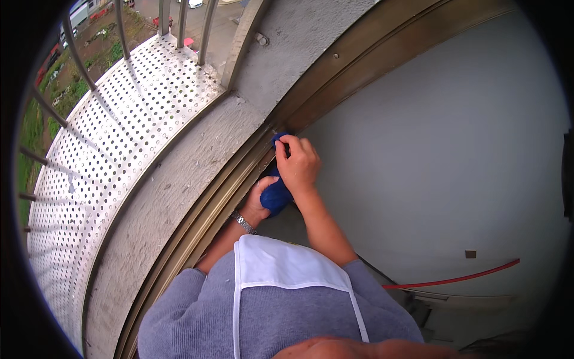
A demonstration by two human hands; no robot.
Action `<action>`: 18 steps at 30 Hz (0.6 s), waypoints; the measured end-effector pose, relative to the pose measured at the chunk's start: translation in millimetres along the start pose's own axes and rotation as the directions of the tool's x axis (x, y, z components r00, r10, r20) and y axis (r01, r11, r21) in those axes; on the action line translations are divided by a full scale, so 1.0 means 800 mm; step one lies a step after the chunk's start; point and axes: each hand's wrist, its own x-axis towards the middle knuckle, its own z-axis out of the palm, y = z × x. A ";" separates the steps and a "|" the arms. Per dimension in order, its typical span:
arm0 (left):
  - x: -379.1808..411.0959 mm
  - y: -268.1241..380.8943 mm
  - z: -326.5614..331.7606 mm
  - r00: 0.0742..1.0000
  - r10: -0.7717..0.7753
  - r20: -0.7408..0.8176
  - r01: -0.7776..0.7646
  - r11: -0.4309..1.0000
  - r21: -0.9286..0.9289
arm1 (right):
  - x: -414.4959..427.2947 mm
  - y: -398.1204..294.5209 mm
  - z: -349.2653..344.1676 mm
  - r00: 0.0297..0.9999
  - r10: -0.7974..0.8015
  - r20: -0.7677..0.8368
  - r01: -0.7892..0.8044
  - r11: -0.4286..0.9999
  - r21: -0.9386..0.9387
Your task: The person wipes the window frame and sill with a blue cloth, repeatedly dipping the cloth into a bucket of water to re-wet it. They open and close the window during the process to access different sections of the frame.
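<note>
A blue cloth [275,197] hangs bunched at the inner edge of the metal window frame. My left hand [256,202], with a metal-band watch [244,222] on its wrist, grips the lower bundle of that cloth. Higher up, my right hand [298,164] pinches another part of the cloth between thumb and fingers. That pinched end lies at the corner where the sill track [224,179] meets the upright bronze-coloured frame [341,58]. Part of the cloth is hidden behind my right hand and forearm.
Outside lie a rough concrete ledge [188,148] and a perforated metal platform [116,121] with upright bars [121,31]. A bolt head [262,39] sticks out of the concrete. On the right stand a pale wall [430,148] and a red strip [453,279].
</note>
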 end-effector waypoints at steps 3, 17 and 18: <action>0.004 -0.001 -0.003 1.000 0.017 0.006 -0.017 1.000 -0.001 | 0.001 -0.002 0.001 1.000 0.002 0.022 -0.001 0.999 -0.052; -0.005 0.002 0.033 0.999 0.034 -0.039 -0.023 0.967 0.254 | 0.014 -0.036 -0.031 0.890 -0.072 0.451 0.241 0.913 -0.329; -0.003 0.001 0.029 1.000 0.022 -0.019 -0.016 0.967 0.253 | 0.019 -0.035 -0.028 0.879 -0.093 0.469 0.278 0.897 -0.344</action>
